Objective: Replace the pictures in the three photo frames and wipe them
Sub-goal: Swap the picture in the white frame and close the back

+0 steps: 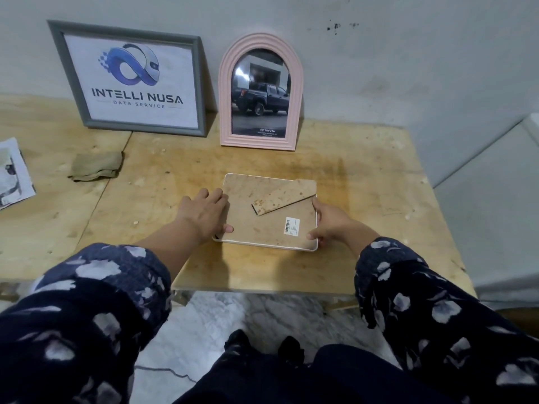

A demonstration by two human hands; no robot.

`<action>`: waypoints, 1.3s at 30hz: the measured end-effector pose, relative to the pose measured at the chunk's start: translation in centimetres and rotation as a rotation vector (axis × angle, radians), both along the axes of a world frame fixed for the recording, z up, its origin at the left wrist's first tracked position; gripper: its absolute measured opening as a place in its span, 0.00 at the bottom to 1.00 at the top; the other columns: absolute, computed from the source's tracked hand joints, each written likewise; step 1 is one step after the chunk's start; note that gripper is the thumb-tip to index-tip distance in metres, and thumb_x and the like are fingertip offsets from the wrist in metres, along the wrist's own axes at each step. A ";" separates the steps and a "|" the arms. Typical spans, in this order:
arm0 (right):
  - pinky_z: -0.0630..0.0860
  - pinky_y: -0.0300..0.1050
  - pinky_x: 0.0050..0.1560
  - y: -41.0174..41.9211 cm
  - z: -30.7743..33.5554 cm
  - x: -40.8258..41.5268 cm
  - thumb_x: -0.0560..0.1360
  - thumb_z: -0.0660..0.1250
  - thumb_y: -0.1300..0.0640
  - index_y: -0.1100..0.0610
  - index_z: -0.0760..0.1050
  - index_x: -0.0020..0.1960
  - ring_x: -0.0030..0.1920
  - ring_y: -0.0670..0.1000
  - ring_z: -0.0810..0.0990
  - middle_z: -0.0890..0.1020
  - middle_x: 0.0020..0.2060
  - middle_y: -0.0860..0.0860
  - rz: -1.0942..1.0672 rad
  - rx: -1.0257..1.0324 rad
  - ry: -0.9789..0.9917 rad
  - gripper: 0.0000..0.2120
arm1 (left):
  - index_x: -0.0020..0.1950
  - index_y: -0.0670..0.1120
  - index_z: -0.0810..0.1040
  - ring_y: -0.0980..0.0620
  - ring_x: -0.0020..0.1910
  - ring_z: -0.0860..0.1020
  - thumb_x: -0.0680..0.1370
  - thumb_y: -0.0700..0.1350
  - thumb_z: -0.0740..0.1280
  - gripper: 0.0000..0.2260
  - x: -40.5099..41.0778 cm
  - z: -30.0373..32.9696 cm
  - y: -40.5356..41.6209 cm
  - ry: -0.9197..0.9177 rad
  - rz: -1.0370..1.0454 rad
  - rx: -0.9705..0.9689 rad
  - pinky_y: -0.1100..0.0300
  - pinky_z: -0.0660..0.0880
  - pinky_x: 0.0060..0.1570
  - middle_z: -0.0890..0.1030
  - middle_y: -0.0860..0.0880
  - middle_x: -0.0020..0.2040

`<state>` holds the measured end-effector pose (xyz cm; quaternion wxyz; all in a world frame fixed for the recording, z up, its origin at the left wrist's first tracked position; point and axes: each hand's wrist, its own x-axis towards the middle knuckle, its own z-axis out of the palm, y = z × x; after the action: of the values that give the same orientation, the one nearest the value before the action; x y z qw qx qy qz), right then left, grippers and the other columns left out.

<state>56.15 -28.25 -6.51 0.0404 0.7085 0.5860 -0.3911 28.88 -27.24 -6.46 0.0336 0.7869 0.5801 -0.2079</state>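
We are looking down at a white rectangular photo frame [267, 212] that is lying face down near the middle of the pale plywood worktop [364, 182], its brown fibreboard back and folded easel stand [284, 196] facing up. The left hand [204, 212] is gripping the frame's left edge, fingers over the rim and thumb on the backing; the right hand [328, 221] is holding the right edge in a pinch, thumb near the barcode sticker [291, 226]. Behind it, a grey rectangular frame with a logo print [131, 80] and a pink arched frame with a truck photo [261, 91] are leaning upright against the wall. A folded olive cloth [96, 166] is lying well to the left, with loose printed pictures [14, 173] at the worktop's left edge. We are judging the risks as follows: lifting or flipping the frame with the backing unsecured could let the glass slide out; dragging it face down over the rough plywood could scratch the front; a careless reach could topple the two leaning frames.
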 end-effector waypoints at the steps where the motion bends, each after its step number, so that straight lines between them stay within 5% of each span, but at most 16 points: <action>1: 0.72 0.38 0.36 0.2 0.0 0.1 0.70 0.73 0.64 0.53 0.42 0.79 0.48 0.50 0.73 0.73 0.62 0.54 0.014 -0.009 -0.009 0.50 | 0.74 0.47 0.57 0.47 0.64 0.65 0.76 0.66 0.57 0.34 0.0 0.0 0.0 0.000 -0.001 -0.001 0.52 0.70 0.49 0.63 0.50 0.68; 6: 0.77 0.43 0.41 1.1 0.4 0.1 0.68 0.75 0.64 0.58 0.49 0.78 0.51 0.53 0.75 0.73 0.60 0.55 0.065 -0.063 -0.019 0.47 | 0.75 0.47 0.57 0.47 0.65 0.65 0.75 0.66 0.59 0.35 -0.1 -0.2 0.1 -0.025 0.002 -0.017 0.53 0.69 0.50 0.63 0.50 0.68; 8: 0.79 0.49 0.50 1.4 0.8 -0.3 0.68 0.75 0.62 0.61 0.58 0.74 0.52 0.55 0.77 0.74 0.59 0.57 0.138 -0.067 -0.098 0.40 | 0.75 0.47 0.58 0.47 0.66 0.64 0.75 0.66 0.60 0.35 -0.1 -0.1 0.2 -0.054 0.021 -0.037 0.52 0.70 0.51 0.63 0.50 0.68; 11: 0.80 0.49 0.50 1.4 1.0 -0.9 0.70 0.74 0.60 0.61 0.62 0.69 0.51 0.55 0.79 0.76 0.55 0.57 0.204 -0.065 -0.184 0.33 | 0.73 0.45 0.59 0.47 0.66 0.63 0.74 0.66 0.62 0.36 0.0 -0.1 0.4 -0.070 0.072 -0.077 0.50 0.71 0.54 0.62 0.47 0.67; 17: 0.72 0.42 0.39 1.3 0.4 -0.3 0.68 0.74 0.61 0.56 0.53 0.75 0.53 0.55 0.75 0.74 0.57 0.55 0.145 -0.031 -0.078 0.42 | 0.79 0.45 0.43 0.46 0.77 0.49 0.68 0.63 0.72 0.52 0.8 1.0 2.6 -0.109 0.092 -0.163 0.44 0.59 0.71 0.45 0.49 0.79; 22: 0.70 0.38 0.28 1.5 0.9 0.4 0.68 0.74 0.65 0.49 0.36 0.77 0.41 0.50 0.74 0.72 0.46 0.52 0.011 -0.096 0.084 0.55 | 0.78 0.40 0.45 0.48 0.78 0.43 0.66 0.58 0.77 0.55 2.5 1.4 4.5 -0.046 0.035 -0.255 0.44 0.49 0.75 0.38 0.48 0.79; 28: 0.79 0.50 0.37 2.3 0.8 0.7 0.68 0.73 0.69 0.41 0.37 0.76 0.36 0.53 0.77 0.72 0.43 0.54 -0.038 -0.223 0.155 0.56 | 0.77 0.47 0.47 0.44 0.71 0.60 0.56 0.57 0.81 0.60 4.5 1.6 5.7 0.078 -0.081 -0.216 0.48 0.69 0.66 0.57 0.46 0.75; 35: 0.81 0.58 0.48 3.7 1.1 0.5 0.67 0.75 0.69 0.47 0.49 0.74 0.38 0.56 0.80 0.79 0.44 0.60 0.040 -0.330 0.122 0.48 | 0.77 0.56 0.47 0.45 0.70 0.62 0.55 0.62 0.80 0.60 4.4 1.7 6.3 0.139 -0.077 -0.244 0.48 0.72 0.62 0.58 0.49 0.73; 39: 0.82 0.59 0.46 4.0 1.2 0.4 0.67 0.75 0.69 0.50 0.53 0.73 0.41 0.57 0.82 0.79 0.46 0.60 0.081 -0.333 0.095 0.45 | 0.77 0.56 0.49 0.44 0.69 0.64 0.55 0.62 0.80 0.59 4.5 1.5 6.3 0.152 -0.076 -0.235 0.49 0.71 0.61 0.59 0.48 0.72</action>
<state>56.53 -24.23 -5.29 0.1454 0.6486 0.5423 -0.5139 33.42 -20.92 -4.95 0.0734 0.7808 0.5226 -0.3345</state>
